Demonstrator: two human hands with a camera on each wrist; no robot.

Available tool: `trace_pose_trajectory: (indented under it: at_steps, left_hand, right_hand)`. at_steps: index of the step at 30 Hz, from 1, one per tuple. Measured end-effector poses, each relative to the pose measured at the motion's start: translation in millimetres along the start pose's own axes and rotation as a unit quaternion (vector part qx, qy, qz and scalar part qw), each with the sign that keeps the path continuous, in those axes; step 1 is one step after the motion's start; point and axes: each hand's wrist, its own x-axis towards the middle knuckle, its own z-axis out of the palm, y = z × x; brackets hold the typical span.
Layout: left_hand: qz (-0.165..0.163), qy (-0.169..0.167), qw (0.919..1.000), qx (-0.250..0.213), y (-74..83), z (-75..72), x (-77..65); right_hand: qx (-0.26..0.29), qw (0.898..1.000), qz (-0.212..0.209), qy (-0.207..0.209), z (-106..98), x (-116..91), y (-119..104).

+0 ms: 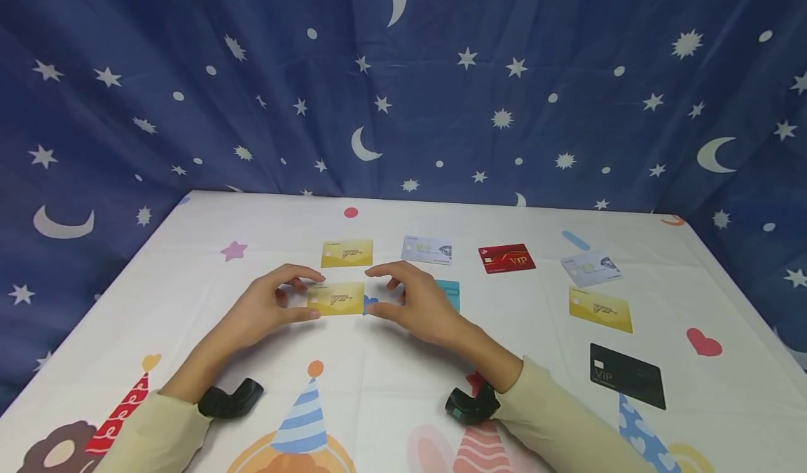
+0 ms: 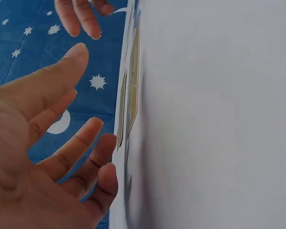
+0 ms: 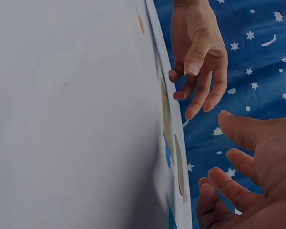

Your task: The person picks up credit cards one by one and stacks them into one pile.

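Observation:
A gold VIP card (image 1: 337,298) lies flat on the table between my two hands. On its left side is my left hand (image 1: 267,305), thumb and fingers spread apart. My right hand (image 1: 419,303) hovers off its right side in a similar pose, with a gap to the card. Both wrist views show the palms and separated fingers of the left hand (image 2: 52,148) and right hand (image 3: 257,176), holding nothing. Behind the middle card lies another gold card (image 1: 347,253). A teal card (image 1: 450,295) is partly hidden behind the right hand.
Along the back are a silver card (image 1: 426,249) and a red card (image 1: 507,258). Toward the right lie another silver card (image 1: 590,268), a gold card (image 1: 600,310) and a black card (image 1: 627,376). A white patterned cloth (image 1: 391,417) covers the table; a blue curtain (image 1: 429,80) hangs behind.

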Motion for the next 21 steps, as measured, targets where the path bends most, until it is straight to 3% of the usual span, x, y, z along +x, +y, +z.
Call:
trace_pose_trajectory:
  at_steps: [5, 13, 21]
  left_hand:
    - [0.000, -0.003, 0.9998, -0.021, -8.7, -1.3, 0.3]
    - [0.000, 0.000, 0.9998, -0.018, -21.5, -0.1, 2.7]
    - [-0.005, -0.006, 0.9998, -0.016, -26.4, 3.3, 1.8]
  right_hand:
    - [-0.002, 1.000, -0.005, -0.005, 8.4, 5.7, 1.3]
    - [-0.022, 1.000, -0.003, -0.006, 19.2, 13.5, 0.4]
    - [-0.044, 0.999, 0.022, -0.003, 29.5, 16.1, 2.3]
